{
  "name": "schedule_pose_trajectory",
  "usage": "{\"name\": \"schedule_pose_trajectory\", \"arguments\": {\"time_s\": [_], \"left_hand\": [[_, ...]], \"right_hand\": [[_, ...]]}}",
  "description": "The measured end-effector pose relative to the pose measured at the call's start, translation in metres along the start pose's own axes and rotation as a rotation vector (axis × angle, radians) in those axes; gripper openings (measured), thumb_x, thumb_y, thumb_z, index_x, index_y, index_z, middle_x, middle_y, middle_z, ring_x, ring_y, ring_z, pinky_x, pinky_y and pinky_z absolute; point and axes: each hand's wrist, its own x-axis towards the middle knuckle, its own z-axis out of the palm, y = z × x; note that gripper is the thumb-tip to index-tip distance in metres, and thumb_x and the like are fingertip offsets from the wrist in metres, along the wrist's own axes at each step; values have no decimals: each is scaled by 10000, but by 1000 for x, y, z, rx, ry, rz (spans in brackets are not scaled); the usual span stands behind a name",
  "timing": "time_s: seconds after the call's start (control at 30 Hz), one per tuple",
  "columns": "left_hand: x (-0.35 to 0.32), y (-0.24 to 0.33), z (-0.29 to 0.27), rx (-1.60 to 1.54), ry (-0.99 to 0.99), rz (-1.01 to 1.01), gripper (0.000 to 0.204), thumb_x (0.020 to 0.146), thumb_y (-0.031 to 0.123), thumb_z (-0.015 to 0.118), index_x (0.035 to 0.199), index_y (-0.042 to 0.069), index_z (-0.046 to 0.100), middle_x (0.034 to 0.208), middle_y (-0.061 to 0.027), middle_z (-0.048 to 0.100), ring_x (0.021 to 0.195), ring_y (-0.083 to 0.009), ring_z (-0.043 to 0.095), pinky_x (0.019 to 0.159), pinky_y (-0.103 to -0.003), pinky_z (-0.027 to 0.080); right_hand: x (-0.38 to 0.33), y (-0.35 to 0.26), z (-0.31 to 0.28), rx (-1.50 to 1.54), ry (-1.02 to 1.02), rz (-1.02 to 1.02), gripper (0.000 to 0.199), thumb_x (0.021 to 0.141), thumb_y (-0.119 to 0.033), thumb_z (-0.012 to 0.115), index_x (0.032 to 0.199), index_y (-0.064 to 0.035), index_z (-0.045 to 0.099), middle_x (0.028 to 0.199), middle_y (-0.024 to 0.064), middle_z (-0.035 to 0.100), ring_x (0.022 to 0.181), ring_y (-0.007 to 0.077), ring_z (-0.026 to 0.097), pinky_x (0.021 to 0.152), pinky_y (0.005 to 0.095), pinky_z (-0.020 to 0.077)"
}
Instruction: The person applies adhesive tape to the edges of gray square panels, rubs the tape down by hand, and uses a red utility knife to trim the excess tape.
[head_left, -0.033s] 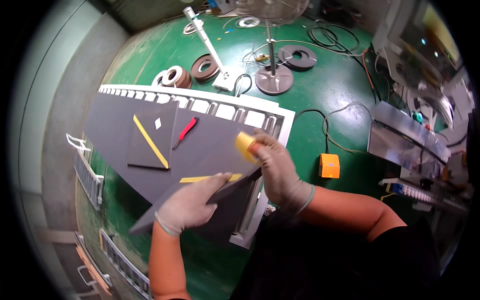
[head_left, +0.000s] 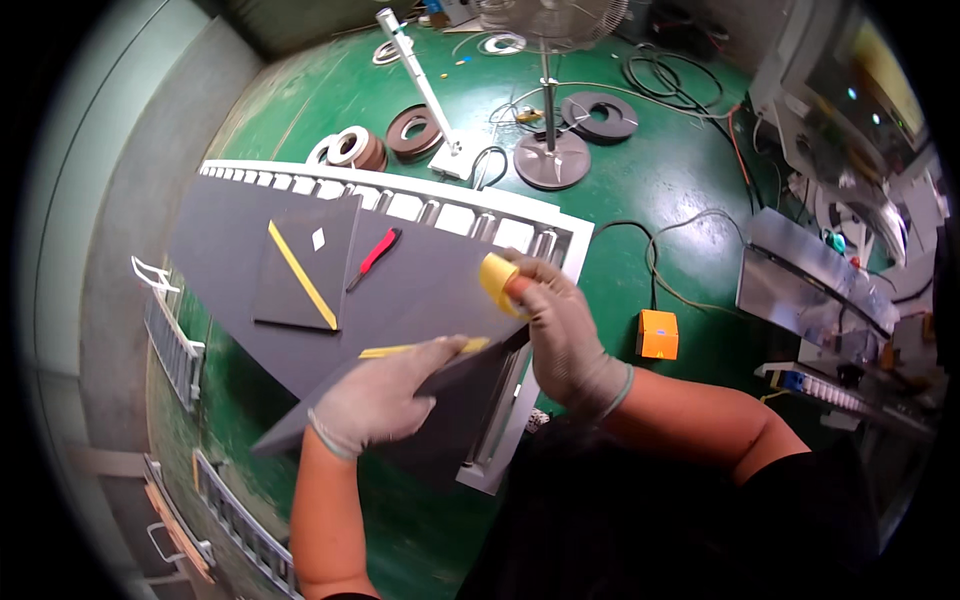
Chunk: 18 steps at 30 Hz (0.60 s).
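A: Where's the roll of yellow tape (head_left: 497, 283)?
B: In the right hand (head_left: 572, 335), a short, smooth ring with gloved fingers closed round its side.
A: And the left hand (head_left: 382, 395)?
B: Palm down over the tilted panel (head_left: 300, 425), index finger stretched along a narrow yellow strip (head_left: 388, 352). Whether it also pinches the panel's edge, I can't tell. Both gloves look thin and pale, like knit fabric.
A: What's the panel like?
B: Flat, matte and dark grey, straight-edged, narrowing to a sharp corner at lower left. It slants over a broad board (head_left: 430, 265) of the same dull grey.
A: Anything on that?
B: A smaller panel (head_left: 280, 295) bearing a diagonal yellow band (head_left: 302, 275) and a white diamond patch (head_left: 318, 239). Just right of it lies a slim tool (head_left: 376, 255) with a red and black handle.
A: Underneath?
B: A pale-framed conveyor (head_left: 576, 250) with shiny cylindrical rollers (head_left: 484, 226). Beyond, a glossy green floor (head_left: 680, 195) carries an orange box (head_left: 657, 334) and brown coiled rolls (head_left: 402, 146).
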Motion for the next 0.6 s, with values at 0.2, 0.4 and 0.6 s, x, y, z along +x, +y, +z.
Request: {"name": "schedule_pose_trajectory", "arguments": {"time_s": [0.2, 0.4, 0.6], "left_hand": [[4, 2, -46, 16, -102, -14, 708, 823, 16, 615, 1513, 73, 464, 1308, -227, 648, 1186, -352, 644, 1021, -377, 502], [23, 0, -98, 108, -95, -7, 567, 825, 85, 640, 1389, 66, 582, 1127, -217, 714, 998, -323, 701, 922, -366, 545], [20, -5, -123, 116, -23, -32, 597, 841, 141, 696, 1411, 33, 555, 1253, -219, 674, 1172, -346, 638, 1034, -377, 489]], "right_hand": [[12, -8, 27, 23, 28, -186, 179, 987, -116, 614, 1095, 24, 641, 1009, 67, 654, 918, 119, 581, 877, 269, 473], [37, -39, 53, -51, 121, -198, 321, 981, -228, 574, 1128, 50, 638, 1026, 109, 639, 926, 171, 555, 860, 303, 448], [54, -60, 74, -87, 76, -171, 339, 982, -231, 593, 1184, 39, 627, 1041, 130, 631, 941, 184, 550, 862, 330, 446]]}}
